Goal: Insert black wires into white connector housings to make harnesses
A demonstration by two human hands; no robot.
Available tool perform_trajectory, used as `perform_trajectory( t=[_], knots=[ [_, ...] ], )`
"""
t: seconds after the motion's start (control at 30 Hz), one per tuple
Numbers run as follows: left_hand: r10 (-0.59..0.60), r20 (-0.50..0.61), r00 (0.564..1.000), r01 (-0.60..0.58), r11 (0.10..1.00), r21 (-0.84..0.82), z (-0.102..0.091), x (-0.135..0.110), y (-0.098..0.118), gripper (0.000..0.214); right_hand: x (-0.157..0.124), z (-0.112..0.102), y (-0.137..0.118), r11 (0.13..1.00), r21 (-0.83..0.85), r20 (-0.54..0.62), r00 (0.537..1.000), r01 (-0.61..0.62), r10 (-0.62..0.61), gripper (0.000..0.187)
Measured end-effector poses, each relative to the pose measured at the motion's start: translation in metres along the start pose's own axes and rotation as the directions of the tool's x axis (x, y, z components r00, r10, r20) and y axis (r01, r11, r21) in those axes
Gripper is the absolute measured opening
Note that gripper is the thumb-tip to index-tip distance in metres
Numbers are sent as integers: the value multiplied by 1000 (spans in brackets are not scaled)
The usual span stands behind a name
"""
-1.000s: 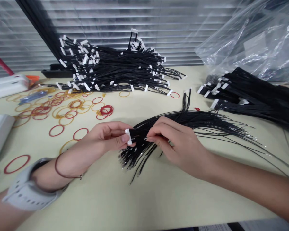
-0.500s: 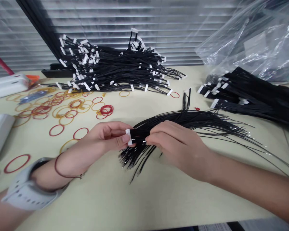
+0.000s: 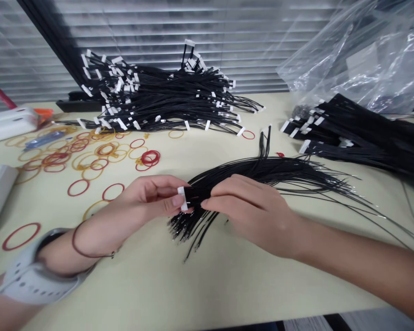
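Your left hand (image 3: 150, 200) has the white connector (image 3: 182, 198) pinched between thumb and fingers, black leads running right from it. Your right hand (image 3: 253, 211) is just right of that, thumb and index pressed together on a thin wire (image 3: 197, 204); can't tell if its tip is seated. Connector sits above the left end of the loose wires (image 3: 296, 171) on the table (image 3: 152, 280). Rubber bands (image 3: 150, 158) left, connectorized pile (image 3: 172, 92) behind, second bundle (image 3: 369, 135) right, near the plastic bag (image 3: 376, 87).
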State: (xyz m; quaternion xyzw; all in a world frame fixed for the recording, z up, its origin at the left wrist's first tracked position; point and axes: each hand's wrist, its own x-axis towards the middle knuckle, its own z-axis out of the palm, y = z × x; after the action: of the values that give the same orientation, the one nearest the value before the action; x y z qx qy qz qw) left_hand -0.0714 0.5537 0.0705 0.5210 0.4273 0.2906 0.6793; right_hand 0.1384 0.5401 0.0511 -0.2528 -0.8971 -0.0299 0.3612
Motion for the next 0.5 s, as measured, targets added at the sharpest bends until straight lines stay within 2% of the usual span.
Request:
perform_trajectory(
  t=[0.1,0.3,0.4,0.5],
  knots=[
    [-21,9,1000,21,1000,-1,2,-1,0,13,-1,3,-2,991,121,-85,995,-50,60,18],
    [-45,39,998,47,997,-61,8,-3,3,8,2,7,-10,977,181,-96,987,-113,132,18],
    [-60,41,997,64,993,-101,11,-5,4,9,5,6,-12,981,138,-131,979,-136,154,16],
    [-5,23,1000,7,995,-97,11,-5,4,10,7,-1,-9,999,15,-240,969,-49,51,9]
  ],
)
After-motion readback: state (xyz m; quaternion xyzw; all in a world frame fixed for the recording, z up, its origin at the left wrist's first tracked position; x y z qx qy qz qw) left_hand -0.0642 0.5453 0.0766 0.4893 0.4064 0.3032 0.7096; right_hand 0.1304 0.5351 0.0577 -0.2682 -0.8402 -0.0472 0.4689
